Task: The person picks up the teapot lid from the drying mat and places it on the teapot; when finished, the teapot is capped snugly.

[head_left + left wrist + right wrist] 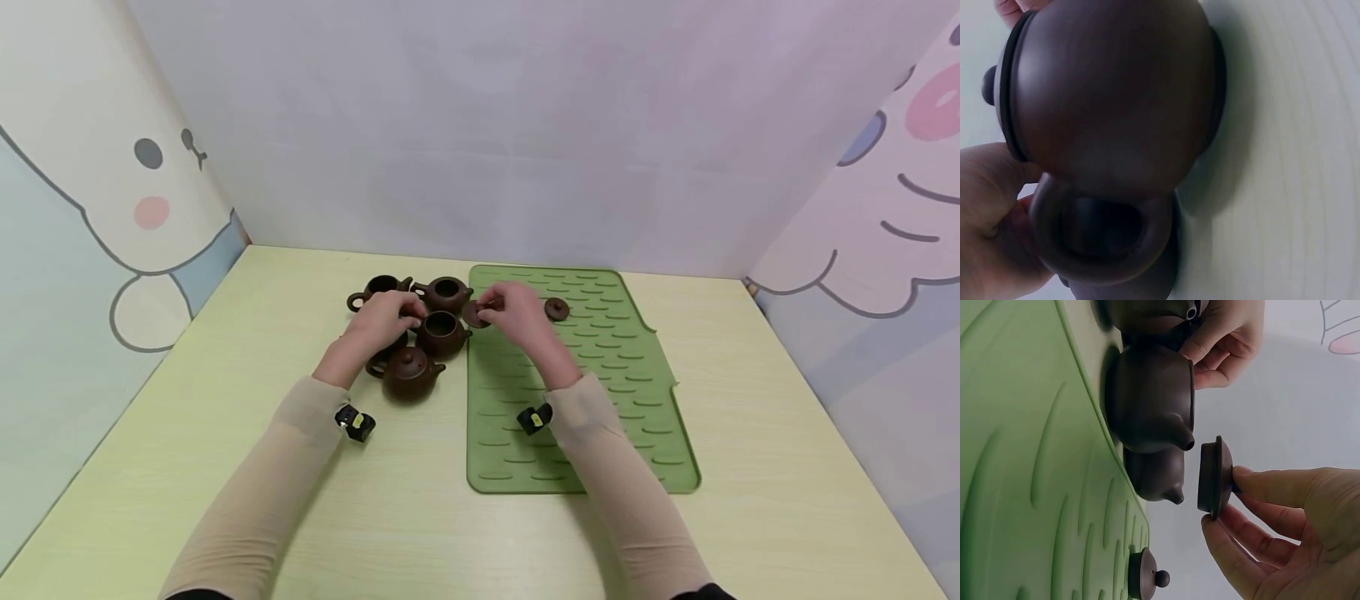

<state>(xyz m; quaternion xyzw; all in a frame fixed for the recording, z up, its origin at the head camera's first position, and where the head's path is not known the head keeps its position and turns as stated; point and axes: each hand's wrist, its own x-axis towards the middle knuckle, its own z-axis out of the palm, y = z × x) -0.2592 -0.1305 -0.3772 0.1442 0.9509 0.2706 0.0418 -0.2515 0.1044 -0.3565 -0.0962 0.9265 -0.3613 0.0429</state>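
My right hand point(516, 312) pinches a dark brown teapot lid point(1215, 478) by its knob and rim, above the left edge of the green mat. The lid hangs just beside a lidless teapot point(441, 335) whose spout points right. At that pot's handle side is my left hand point(384, 321), thumb and curled fingers gripping close to the rim; the handle itself is hidden. Nearest me stands a lidded teapot point(408, 375), which fills much of the left wrist view. A further pot point(392, 346) is mostly covered by my left hand.
Two more lidless teapots, one at the back left point(384, 285) and one at the back right point(447, 293), complete the close cluster. On the ridged green mat point(517, 450) lies another lid point(557, 309), knob up. A pale wall point(480, 167) rises behind the wooden table point(397, 517).
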